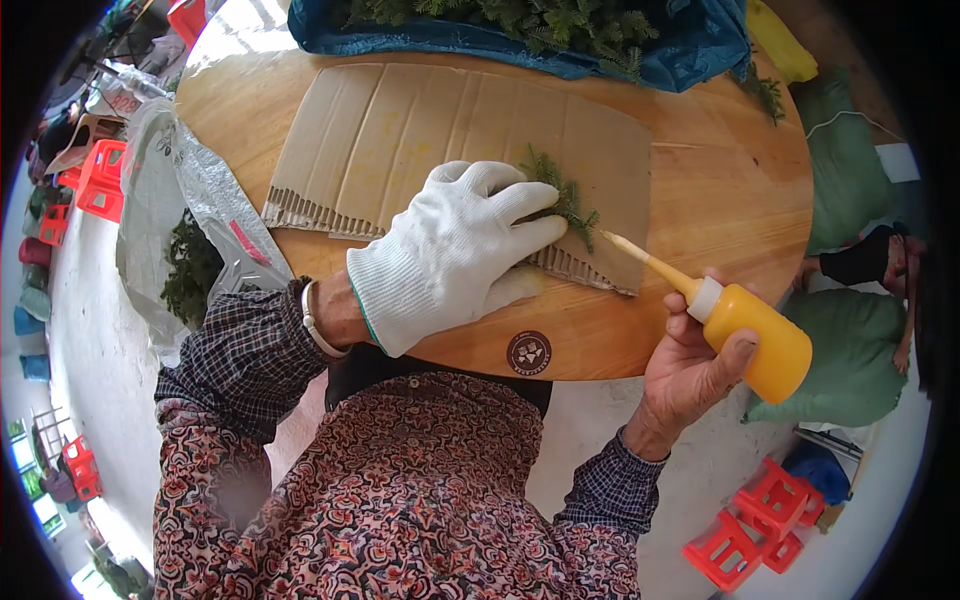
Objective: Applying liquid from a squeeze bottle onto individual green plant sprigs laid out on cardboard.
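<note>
Two hands in frame, well apart. Your left hand [455,250], in a white knit glove, lies flat at centre frame, fingers spread, pressing a small green sprig [565,198] onto a sheet of corrugated cardboard [400,130]. Only the sprig's tip sticks out past your fingertips, toward the right edge of the sheet.

Your right hand [690,370], bare, sits at lower right and is clamped around an orange squeeze bottle [760,340] with a white collar. Its long nozzle [640,255] points up-left; the tip sits just beside the sprig's stem, over the cardboard's lower right corner. Can't tell whether the tip touches the cardboard or the sprig.

Cardboard lies on a round wooden table [720,190], filling the upper middle of the frame, torn fluted edge facing you.

Around it:
- Blue sheet [690,50] at top of frame, heaped with more green sprigs.
- Silvery plastic bag [200,200] at left, hanging off the table edge, greenery inside.
- Red plastic stools [760,525] at lower right, another red crate at the left edge.
- Another person in green clothing [850,180] at right edge, beyond the table.
</note>
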